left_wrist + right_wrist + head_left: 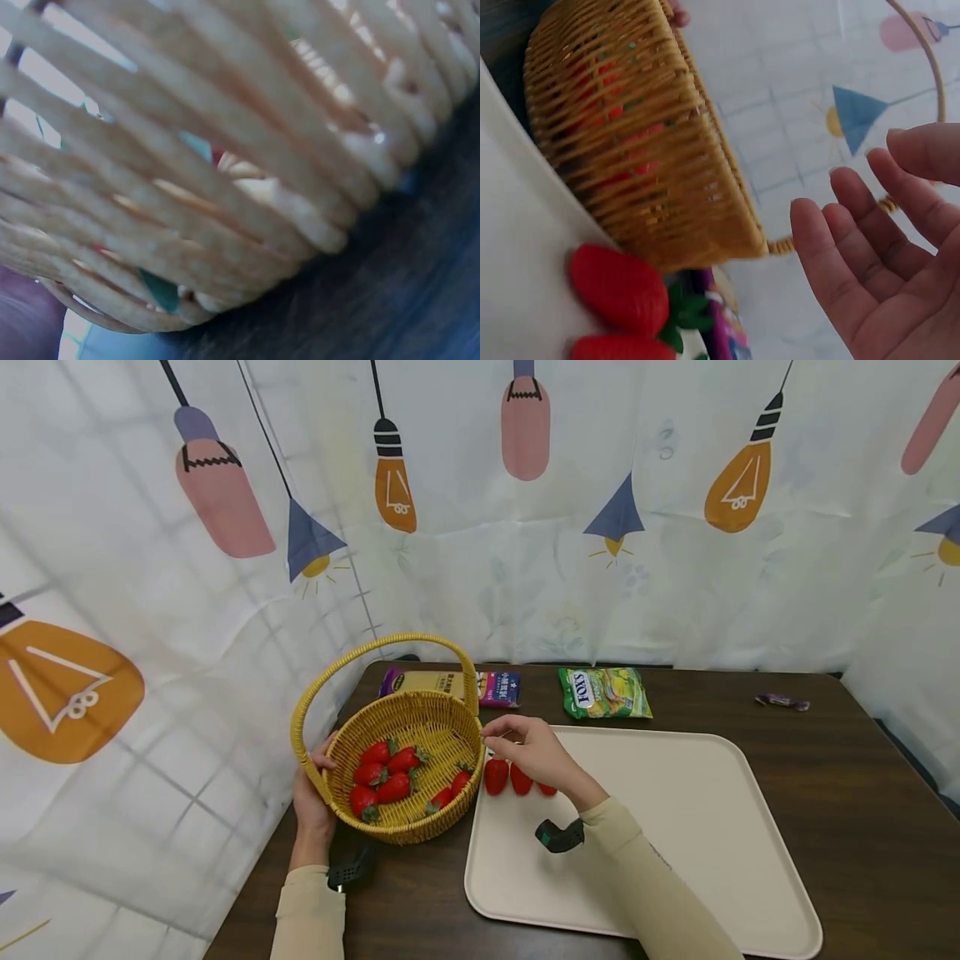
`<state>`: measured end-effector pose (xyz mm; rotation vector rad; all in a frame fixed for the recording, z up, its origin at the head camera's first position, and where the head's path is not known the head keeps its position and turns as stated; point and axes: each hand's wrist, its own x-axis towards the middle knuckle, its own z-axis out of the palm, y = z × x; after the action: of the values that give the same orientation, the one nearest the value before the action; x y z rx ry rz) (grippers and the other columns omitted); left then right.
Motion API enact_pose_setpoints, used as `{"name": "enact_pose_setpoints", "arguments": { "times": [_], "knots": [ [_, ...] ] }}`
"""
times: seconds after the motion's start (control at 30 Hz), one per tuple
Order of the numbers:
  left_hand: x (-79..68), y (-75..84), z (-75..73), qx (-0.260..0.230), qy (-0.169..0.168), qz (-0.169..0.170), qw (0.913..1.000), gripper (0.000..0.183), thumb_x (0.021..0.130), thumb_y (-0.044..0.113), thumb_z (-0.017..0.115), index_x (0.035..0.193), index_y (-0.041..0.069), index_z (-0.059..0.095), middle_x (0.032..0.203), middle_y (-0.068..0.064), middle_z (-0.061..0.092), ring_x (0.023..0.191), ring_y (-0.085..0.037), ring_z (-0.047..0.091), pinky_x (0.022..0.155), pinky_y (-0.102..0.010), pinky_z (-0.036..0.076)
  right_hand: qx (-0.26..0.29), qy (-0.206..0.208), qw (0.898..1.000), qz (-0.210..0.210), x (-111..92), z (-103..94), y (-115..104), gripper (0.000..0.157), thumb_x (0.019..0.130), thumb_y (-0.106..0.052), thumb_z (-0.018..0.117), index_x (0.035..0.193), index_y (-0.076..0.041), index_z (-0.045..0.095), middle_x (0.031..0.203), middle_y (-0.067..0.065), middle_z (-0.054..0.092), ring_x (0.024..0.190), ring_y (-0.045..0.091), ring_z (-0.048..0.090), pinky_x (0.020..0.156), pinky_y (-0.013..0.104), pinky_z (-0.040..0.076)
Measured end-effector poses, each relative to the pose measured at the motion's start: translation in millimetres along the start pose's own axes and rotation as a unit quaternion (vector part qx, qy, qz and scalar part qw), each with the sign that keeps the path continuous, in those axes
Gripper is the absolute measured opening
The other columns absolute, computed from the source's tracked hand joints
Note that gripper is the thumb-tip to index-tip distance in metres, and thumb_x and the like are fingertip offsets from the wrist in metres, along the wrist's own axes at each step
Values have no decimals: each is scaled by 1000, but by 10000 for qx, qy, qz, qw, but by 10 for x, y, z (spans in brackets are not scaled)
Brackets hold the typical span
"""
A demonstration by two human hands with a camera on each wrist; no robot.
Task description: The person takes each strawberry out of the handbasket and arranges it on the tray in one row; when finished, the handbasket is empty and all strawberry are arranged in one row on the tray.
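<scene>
A yellow wicker basket [408, 835] with a tall arched handle stands tilted on the left, several red strawberries [393, 787] inside. My left hand [311, 797] grips its left rim, fingertips over the edge; the left wrist view shows mostly the basket's woven wall [225, 97]. Close to the right rim is my right hand [536, 752], above the top left corner of a cream tray [637, 827]. Its fingers are loosely bent and hold nothing in the right wrist view. Below it, strawberries [496, 776] lie in a row on the tray, partly hidden by the hand.
Behind the basket lies a purple and gold snack packet [498, 689]. A green FOX'S candy bag [606, 693] sits behind the tray. One small dark wrapper [782, 702] is at the back right of the brown table [862, 827]. Patterned curtains surround the table's back and sides.
</scene>
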<state>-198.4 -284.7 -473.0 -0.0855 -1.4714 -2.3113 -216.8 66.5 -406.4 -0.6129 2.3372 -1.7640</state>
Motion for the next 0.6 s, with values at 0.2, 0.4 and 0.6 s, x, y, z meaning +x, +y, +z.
{"name": "enact_pose_setpoints", "arguments": {
  "times": [0.2, 0.4, 0.6],
  "knots": [
    [7, -10, -4, 165, 136, -186, 9996, 40, 105, 22, 35, 83, -9, 46, 147, -23, 42, 133, -35, 40, 107, -34, 38, -41, -542, 9978, -376, 240, 266, -55, 24, 97, -25, 62, 114, -10, 68, 108, 3, 68, 92, 17, 64, 81, 31, 55],
    [27, -2, 4, 26, 306, -357, 9989, 34, 101, 14, 39, 73, -1, 51, 144, -22, 46, 132, -34, 42, 109, -34, 36, 15, -997, 9941, -431, 403, 523, -15, 25, 96, -25, 63, 115, -9, 69, 108, -2, 68, 95, 11, 63, 84, 28, 52],
    [40, 8, -10, 52, 305, -379, 9988, 32, 99, 13, 41, 72, 0, 51, 144, -21, 46, 133, -34, 41, 111, -35, 34, -300, -1814, 9814, -553, 554, 661, -18, 30, 92, -20, 68, 120, -9, 67, 113, 2, 69, 105, 14, 62, 91, 25, 49]
  ]
}}
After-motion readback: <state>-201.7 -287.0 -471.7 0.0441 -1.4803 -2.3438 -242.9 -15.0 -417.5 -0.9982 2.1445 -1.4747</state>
